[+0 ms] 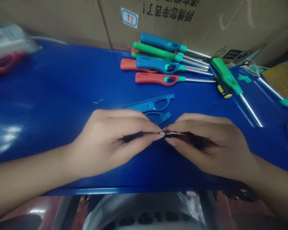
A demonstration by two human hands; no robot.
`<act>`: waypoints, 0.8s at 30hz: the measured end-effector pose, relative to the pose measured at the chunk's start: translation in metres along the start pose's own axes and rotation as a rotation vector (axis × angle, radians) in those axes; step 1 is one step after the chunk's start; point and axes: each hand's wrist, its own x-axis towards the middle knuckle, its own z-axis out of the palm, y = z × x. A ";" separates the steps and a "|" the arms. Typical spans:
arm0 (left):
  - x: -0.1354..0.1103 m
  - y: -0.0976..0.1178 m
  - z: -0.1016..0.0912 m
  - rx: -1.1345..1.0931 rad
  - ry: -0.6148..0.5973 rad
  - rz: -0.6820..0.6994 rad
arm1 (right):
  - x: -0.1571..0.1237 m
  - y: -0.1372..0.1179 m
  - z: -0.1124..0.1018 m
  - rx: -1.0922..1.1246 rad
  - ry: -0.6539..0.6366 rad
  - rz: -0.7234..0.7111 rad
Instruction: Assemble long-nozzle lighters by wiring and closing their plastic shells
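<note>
Some pale strands, roughly left-to-right.

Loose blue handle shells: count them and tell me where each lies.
2. One shell lies just beyond the left hand; the other shell lies nearer, partly hidden behind that hand. More could be hidden under the hands.

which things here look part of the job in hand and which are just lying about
Likely in the job: pale strands at the right hand; blue casing pieces.

Likely just lying about: piled lighters; black-and-yellow handle; cardboard box.
</note>
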 end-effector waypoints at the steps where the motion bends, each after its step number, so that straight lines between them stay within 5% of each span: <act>1: 0.000 0.000 0.000 -0.005 0.000 -0.004 | 0.000 0.001 0.000 -0.010 -0.003 -0.002; 8: 0.002 0.000 0.003 -0.120 -0.041 -0.128 | -0.004 0.003 -0.001 -0.166 0.011 -0.096; 15: 0.008 0.005 0.005 -0.548 -0.247 -0.474 | -0.009 0.004 0.001 -0.347 0.004 -0.290; 24: 0.015 0.007 0.001 -0.789 -0.244 -0.755 | -0.011 0.002 0.003 -0.284 0.092 -0.145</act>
